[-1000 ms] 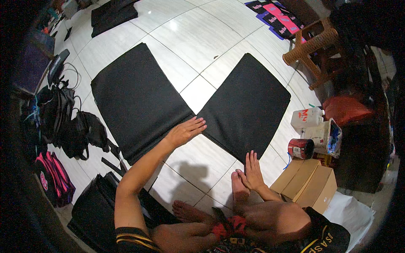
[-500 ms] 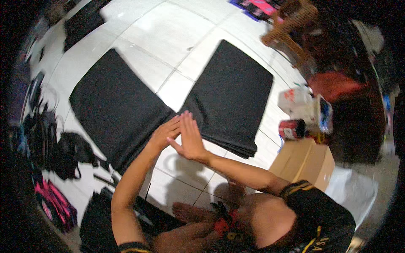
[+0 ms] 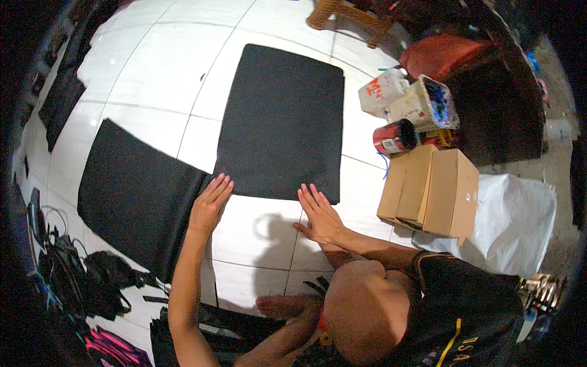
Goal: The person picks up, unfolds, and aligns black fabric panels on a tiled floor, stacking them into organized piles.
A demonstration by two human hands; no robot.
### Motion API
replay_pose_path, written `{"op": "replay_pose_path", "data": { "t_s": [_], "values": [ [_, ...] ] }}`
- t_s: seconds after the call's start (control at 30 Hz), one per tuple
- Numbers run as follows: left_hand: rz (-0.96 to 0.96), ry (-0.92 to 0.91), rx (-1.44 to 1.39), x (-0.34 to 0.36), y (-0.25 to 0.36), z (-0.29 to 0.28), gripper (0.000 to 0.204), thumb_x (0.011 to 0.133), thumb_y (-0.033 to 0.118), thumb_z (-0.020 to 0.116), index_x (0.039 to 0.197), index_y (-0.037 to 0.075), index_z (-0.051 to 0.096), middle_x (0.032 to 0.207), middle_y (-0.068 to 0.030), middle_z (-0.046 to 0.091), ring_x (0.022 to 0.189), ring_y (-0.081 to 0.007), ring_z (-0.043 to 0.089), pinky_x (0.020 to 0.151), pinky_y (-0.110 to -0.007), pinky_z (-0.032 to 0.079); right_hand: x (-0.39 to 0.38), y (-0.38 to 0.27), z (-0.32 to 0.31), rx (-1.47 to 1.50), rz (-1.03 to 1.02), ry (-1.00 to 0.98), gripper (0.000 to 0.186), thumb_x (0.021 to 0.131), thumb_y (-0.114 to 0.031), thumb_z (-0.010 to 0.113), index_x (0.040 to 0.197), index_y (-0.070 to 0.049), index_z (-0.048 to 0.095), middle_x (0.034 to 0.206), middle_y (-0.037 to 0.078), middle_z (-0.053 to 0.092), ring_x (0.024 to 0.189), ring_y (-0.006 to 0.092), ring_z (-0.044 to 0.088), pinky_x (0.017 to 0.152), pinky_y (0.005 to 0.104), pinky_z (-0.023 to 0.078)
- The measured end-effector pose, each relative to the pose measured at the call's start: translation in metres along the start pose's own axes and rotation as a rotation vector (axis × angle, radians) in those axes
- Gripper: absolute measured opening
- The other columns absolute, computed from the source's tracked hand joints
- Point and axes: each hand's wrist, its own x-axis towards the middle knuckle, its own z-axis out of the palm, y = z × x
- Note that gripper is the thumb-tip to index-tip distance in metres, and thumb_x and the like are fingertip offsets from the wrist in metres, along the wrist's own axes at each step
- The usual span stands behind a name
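Note:
Two piles of folded black cloth lie on the white floor. The right pile of black cloth (image 3: 281, 125) is flat with fairly straight edges. Beside it, angled away to the left, is the left pile of black cloth (image 3: 134, 192), with a raised fold along its right side. My left hand (image 3: 209, 203) lies flat where the two piles meet, fingers stretched over the right pile's near left corner. My right hand (image 3: 320, 217) has its fingertips on the near edge of the right pile, thumb spread. Neither hand grips anything.
To the right stand an open cardboard box (image 3: 437, 192), a red and black can (image 3: 394, 137), a white jug (image 3: 382, 92) and a paint-stained white tub (image 3: 422, 104). A white plastic sheet (image 3: 516, 214) lies past the box. Black straps and bags (image 3: 79, 263) sit at left. A wooden leg (image 3: 348, 18) is at the far side.
My hands were together at the corner where the piles meet; they are now apart, the right one moved along the near edge. The view has turned, and the right pile's near edge looks flatter.

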Motion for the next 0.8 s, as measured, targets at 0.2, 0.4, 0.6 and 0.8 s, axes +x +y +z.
{"op": "replay_pose_path", "data": {
  "t_s": [0.2, 0.4, 0.6, 0.8],
  "values": [
    [-0.028, -0.046, -0.008, 0.001, 0.002, -0.003, 0.041, 0.093, -0.001, 0.064, 0.134, 0.002, 0.066, 0.142, -0.0142, 0.063, 0.138, -0.0310, 0.055, 0.116, -0.044, 0.045, -0.046, 0.046, 0.000, 0.105, 0.153, 0.034, 0.090, 0.102, -0.051, 0.052, 0.163, 0.002, 0.013, 0.172, 0.021, 0.013, 0.160, 0.0367, 0.011, 0.128, 0.0496, 0.019],
    [-0.339, 0.191, -0.242, 0.029, 0.031, 0.000, 0.018, 0.096, 0.010, 0.066, 0.105, -0.003, 0.075, 0.120, -0.0182, 0.069, 0.120, -0.0357, 0.061, 0.104, -0.044, 0.048, -0.039, 0.066, 0.001, 0.514, 0.203, 0.419, 0.043, 0.098, -0.035, 0.067, 0.129, -0.004, 0.068, 0.141, 0.025, 0.056, 0.133, 0.0390, 0.051, 0.112, 0.0468, 0.042],
    [-0.801, -0.119, 0.155, 0.100, 0.029, 0.000, 0.076, 0.080, 0.034, 0.080, 0.131, -0.011, 0.047, 0.133, -0.0312, 0.052, 0.118, -0.0478, 0.054, 0.105, -0.052, 0.044, 0.014, 0.086, 0.025, 0.746, 0.879, 0.584, 0.043, 0.084, -0.027, 0.082, 0.112, 0.000, 0.065, 0.115, 0.024, 0.061, 0.101, 0.0382, 0.061, 0.091, 0.0455, 0.051],
    [-0.915, -0.173, 0.058, 0.094, -0.021, 0.030, 0.075, 0.084, 0.043, 0.069, 0.125, -0.016, 0.048, 0.128, -0.0353, 0.055, 0.121, -0.0512, 0.053, 0.107, -0.056, 0.042, 0.037, 0.063, 0.016, 0.632, 0.768, 0.517, 0.057, 0.084, -0.021, 0.074, 0.130, 0.006, 0.051, 0.126, 0.028, 0.056, 0.121, 0.0444, 0.052, 0.107, 0.0535, 0.042]
  ]
}}
